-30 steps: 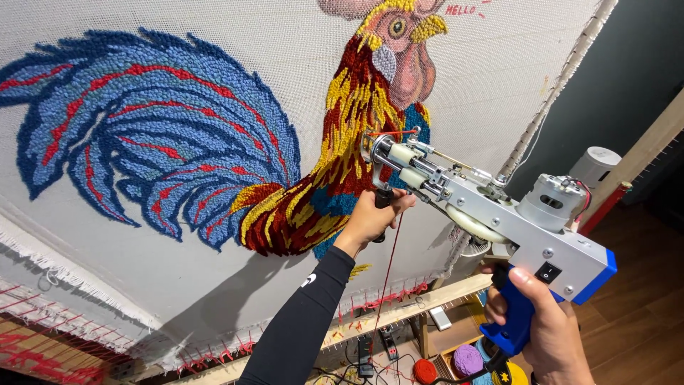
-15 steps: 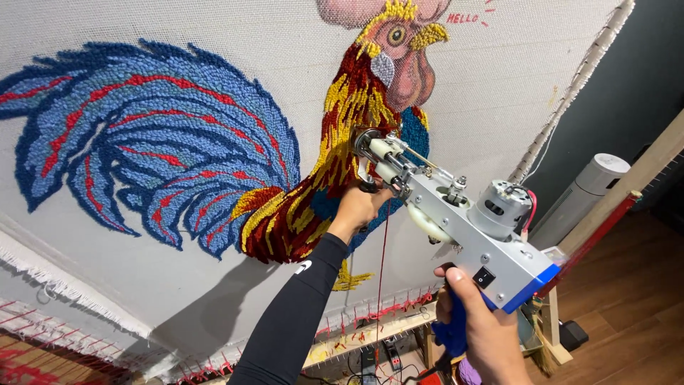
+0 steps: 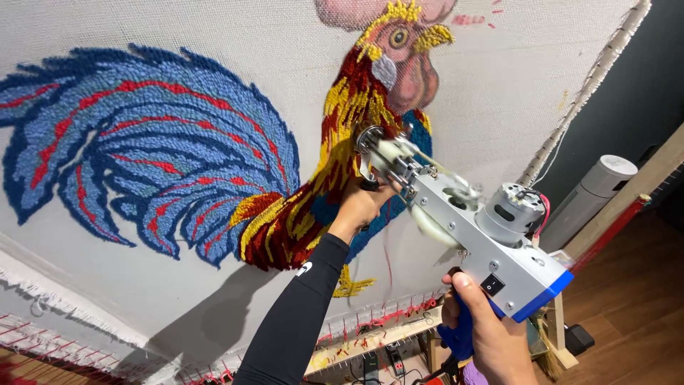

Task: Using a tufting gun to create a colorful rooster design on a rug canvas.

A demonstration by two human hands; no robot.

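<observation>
I am gripping the blue rear handle of the tufting gun (image 3: 463, 235) with my right hand (image 3: 491, 335), fingers clamped around it, bearing its weight. My left hand (image 3: 360, 207) is closing on the front grip just behind the needle, steadying the nose, which is pressing into the stretched cloth (image 3: 178, 271) at the tufted rooster (image 3: 342, 178) directly ahead.

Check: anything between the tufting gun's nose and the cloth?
Nothing visible. The tufting gun has its nose right at the rooster's breast on the cloth. The left hand grips beneath the nose, the right hand the blue handle.
</observation>
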